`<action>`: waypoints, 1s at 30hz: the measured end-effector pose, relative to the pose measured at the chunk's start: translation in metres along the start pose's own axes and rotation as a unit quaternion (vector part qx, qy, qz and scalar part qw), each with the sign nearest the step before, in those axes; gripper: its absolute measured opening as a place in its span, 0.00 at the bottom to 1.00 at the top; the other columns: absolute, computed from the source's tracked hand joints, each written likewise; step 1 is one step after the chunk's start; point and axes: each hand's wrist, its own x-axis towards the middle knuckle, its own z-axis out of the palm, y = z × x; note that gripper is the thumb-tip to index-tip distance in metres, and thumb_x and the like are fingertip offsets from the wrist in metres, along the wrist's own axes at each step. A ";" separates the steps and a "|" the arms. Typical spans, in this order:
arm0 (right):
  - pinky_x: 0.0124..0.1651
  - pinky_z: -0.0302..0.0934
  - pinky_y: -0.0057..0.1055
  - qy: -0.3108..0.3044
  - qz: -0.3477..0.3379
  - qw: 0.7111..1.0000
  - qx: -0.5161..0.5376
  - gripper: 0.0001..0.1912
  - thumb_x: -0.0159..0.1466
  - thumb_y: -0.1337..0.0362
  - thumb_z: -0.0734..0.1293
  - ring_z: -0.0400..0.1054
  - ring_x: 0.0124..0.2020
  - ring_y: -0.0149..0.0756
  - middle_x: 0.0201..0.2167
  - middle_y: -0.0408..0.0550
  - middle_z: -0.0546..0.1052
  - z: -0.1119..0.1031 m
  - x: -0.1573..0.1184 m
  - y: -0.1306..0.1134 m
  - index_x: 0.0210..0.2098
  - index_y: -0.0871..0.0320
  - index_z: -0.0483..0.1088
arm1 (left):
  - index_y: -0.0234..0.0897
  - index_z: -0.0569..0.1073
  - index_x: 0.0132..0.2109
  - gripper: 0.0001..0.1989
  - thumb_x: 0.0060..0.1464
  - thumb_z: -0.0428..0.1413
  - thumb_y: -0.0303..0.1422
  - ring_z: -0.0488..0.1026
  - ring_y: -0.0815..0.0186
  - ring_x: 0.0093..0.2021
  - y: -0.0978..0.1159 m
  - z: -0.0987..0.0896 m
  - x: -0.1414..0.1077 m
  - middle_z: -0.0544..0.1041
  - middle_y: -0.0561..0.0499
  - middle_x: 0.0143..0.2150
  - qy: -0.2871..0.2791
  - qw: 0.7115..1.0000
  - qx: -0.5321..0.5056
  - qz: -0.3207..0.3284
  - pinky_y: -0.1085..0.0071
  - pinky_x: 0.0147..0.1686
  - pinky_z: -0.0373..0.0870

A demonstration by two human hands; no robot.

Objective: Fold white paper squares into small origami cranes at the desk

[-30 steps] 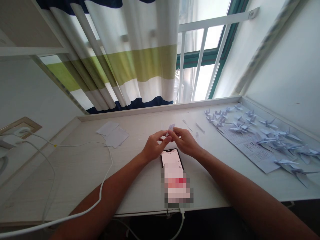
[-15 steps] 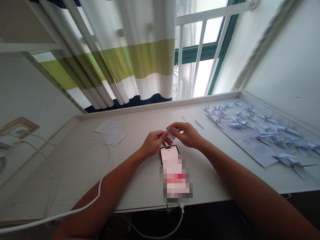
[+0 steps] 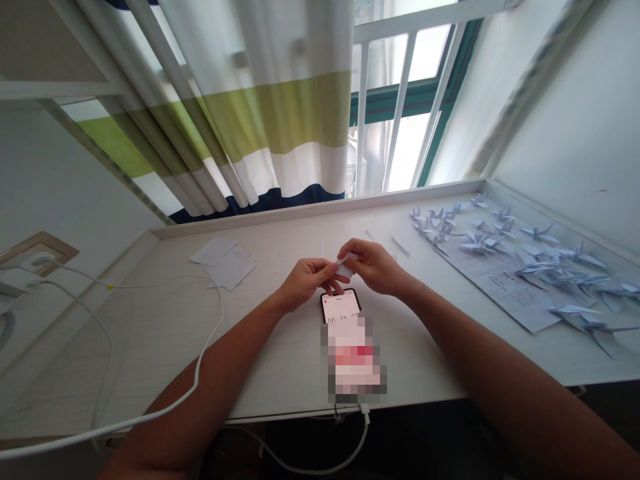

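Between my two hands is a small piece of folded white paper (image 3: 345,269), held just above the phone's top end. My left hand (image 3: 313,279) pinches its left side between thumb and fingers. On the other side, my right hand (image 3: 373,264) grips the paper with thumb and forefinger, its fingers curled over the top. The paper's exact fold is partly hidden by the fingers. Below them a phone (image 3: 341,307) lies on the white desk (image 3: 280,360), its lit screen showing digits and its lower part blurred out.
Several folded paper cranes (image 3: 480,243) stand at the right, some on a printed sheet (image 3: 493,287). Square paper sheets (image 3: 233,269) lie at the left. Paper strips (image 3: 400,245) are behind my right hand. A white cable (image 3: 210,333) crosses my left forearm; another cord (image 3: 365,423) plugs into the phone.
My fingers have shifted slightly on the paper, the right hand's fingertips drawing back a little to the right. The view has moved slightly. Other things stay put.
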 end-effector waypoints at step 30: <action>0.36 0.70 0.36 0.087 0.013 0.995 0.042 0.08 0.63 0.60 0.70 0.74 0.31 0.38 0.31 0.47 0.79 -0.002 0.004 0.006 0.40 0.58 0.74 | 0.32 0.78 0.48 0.16 0.58 0.61 0.39 0.82 0.61 0.34 -0.003 0.001 -0.001 0.84 0.40 0.41 0.085 0.986 0.119 0.082 0.70 0.28 0.76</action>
